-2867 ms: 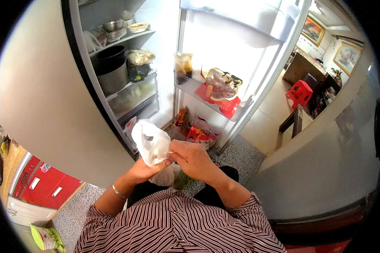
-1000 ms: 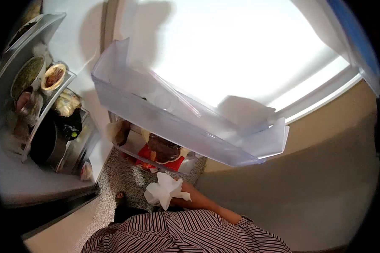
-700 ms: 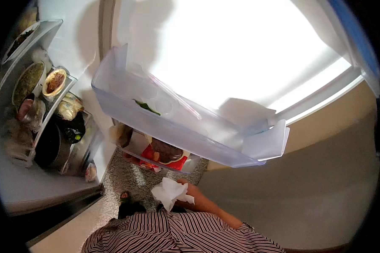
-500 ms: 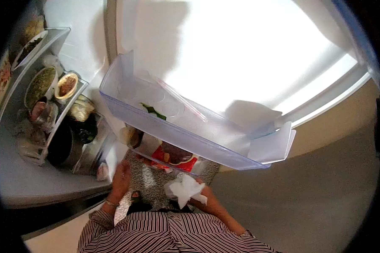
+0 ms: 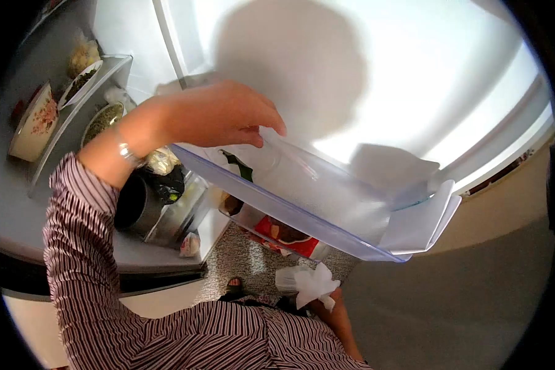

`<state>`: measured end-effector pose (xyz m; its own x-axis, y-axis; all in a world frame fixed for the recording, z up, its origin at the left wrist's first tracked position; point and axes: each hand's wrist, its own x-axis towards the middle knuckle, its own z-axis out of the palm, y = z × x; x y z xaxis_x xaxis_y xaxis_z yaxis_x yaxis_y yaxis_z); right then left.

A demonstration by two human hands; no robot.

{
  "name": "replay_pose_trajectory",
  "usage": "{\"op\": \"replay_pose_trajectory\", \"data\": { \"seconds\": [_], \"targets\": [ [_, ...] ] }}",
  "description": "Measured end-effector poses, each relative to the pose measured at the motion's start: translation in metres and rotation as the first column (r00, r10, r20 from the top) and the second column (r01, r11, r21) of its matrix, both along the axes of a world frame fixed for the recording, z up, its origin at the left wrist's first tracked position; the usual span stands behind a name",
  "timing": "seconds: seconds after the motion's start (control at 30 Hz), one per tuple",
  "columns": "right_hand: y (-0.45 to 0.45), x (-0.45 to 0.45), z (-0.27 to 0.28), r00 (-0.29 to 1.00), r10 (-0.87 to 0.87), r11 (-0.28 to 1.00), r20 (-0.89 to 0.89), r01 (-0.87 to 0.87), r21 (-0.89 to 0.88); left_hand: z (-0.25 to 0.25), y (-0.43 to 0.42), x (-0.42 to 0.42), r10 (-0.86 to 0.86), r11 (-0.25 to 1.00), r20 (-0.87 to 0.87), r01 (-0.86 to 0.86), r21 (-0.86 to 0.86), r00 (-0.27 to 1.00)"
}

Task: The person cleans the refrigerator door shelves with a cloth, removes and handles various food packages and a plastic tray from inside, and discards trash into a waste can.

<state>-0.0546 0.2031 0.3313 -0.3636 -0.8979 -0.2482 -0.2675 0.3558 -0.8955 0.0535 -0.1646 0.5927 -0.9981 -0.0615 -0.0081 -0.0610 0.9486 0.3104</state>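
My left hand [image 5: 228, 114] reaches over the clear plastic door bin [image 5: 277, 206] of a fridge, thumb and fingers apart and curved down, with nothing visible in them. Below its fingertips, a dark green leaf [image 5: 239, 165] lies in the bin. A thin pale strip like a straw [image 5: 305, 165] lies farther along inside. Low in front of my body, my right hand [image 5: 334, 311] is closed on a crumpled white tissue [image 5: 316, 287]. Beside the tissue hangs something translucent, like a thin bag [image 5: 288, 280]. My right fingers are partly hidden behind it.
At the left, fridge shelves [image 5: 83, 98] carry a flowered bowl [image 5: 37, 126], a plate of dark food [image 5: 80, 83], a dark pot [image 5: 132, 200] and bagged food [image 5: 163, 161]. A lower door bin holds a red packet [image 5: 283, 237]. White folded panels [image 5: 422, 219] stand at the bin's right end.
My left hand has risen from low beside the fridge to above the door bin. The right hand still holds the tissue, now farther right in view. The view has shifted.
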Motion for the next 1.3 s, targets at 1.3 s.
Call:
{"op": "replay_pose_trajectory", "data": {
  "seconds": [1.3],
  "targets": [
    [0.014,-0.012,-0.024,0.916,-0.048,0.998,0.399,0.061,-0.019,0.051,-0.018,0.006,0.083,0.959,-0.252,-0.146,-0.243,0.964]
  ]
}}
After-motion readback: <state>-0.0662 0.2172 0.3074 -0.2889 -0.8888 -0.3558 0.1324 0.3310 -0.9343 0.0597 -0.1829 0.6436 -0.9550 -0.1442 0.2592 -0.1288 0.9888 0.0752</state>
